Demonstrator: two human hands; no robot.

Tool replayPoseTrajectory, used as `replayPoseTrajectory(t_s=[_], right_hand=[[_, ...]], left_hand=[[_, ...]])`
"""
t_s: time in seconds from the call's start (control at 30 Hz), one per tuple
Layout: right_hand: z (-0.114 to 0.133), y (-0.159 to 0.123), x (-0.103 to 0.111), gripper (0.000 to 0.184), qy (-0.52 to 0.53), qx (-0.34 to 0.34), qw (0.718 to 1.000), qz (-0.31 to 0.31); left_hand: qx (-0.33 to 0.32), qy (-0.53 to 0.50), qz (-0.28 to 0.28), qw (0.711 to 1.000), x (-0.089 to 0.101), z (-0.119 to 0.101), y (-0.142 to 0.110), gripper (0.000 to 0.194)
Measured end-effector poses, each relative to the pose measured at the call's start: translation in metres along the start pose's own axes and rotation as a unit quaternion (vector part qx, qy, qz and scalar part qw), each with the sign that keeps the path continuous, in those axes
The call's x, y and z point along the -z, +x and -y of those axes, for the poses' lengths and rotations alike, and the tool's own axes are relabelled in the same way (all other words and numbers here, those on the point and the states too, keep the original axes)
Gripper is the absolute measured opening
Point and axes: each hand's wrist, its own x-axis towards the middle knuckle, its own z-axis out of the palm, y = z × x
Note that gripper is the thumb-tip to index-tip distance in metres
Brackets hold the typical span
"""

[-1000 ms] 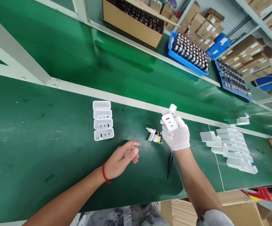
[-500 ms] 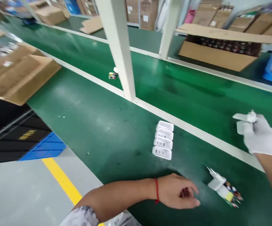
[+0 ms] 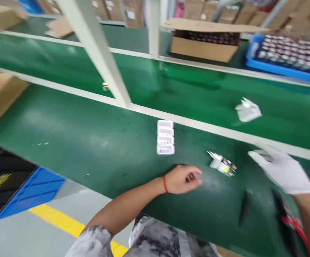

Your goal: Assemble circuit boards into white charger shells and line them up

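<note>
My left hand [image 3: 184, 179], bare with a red string at the wrist, hovers over the green bench, its fingers loosely curled, thumb and fingertips apart, nothing visible in them. My right hand [image 3: 283, 167], in a white glove, is open above the bench, slightly blurred. Between the hands lies a white plug piece with a circuit board [image 3: 221, 165] carrying colourful components. Past the white rail, a white plug housing with prongs [image 3: 248, 110] rests on the green belt. A column of several white charger cases [image 3: 165, 150] with port slots stands left of the board.
Red-handled pliers [image 3: 291, 221] and a dark slim tool [image 3: 244, 208], both blurred, lie near my right forearm. A white post [image 3: 98, 53] rises from the rail [image 3: 198, 131]. Behind are a cardboard box [image 3: 203, 48] and a blue tray [image 3: 251, 59] of parts.
My right hand has let go of the white plug housing on the belt and come back toward me over the bench. The view has swung right, bringing the tools and blue tray into sight.
</note>
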Motion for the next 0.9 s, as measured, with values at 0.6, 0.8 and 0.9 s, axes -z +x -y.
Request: replayPoseTrajectory(t_s=[0.6, 0.8, 0.9], right_hand=[[0.056, -0.065, -0.022, 0.07, -0.064, 0.092, 0.992, 0.053], [0.074, -0.037, -0.023, 0.068, -0.114, 0.06, 0.98, 0.152], [0.069, -0.042, -0.025, 0.07, -0.028, 0.016, 0.993, 0.113]], left_hand=[[-0.163, 0.499, -0.309, 0.793, 0.067, -0.01, -0.034, 0.013], [-0.199, 0.419, -0.211, 0.861, 0.024, -0.02, -0.04, 0.01], [-0.191, 0.37, -0.161, 0.895, 0.019, -0.022, -0.042, 0.038]])
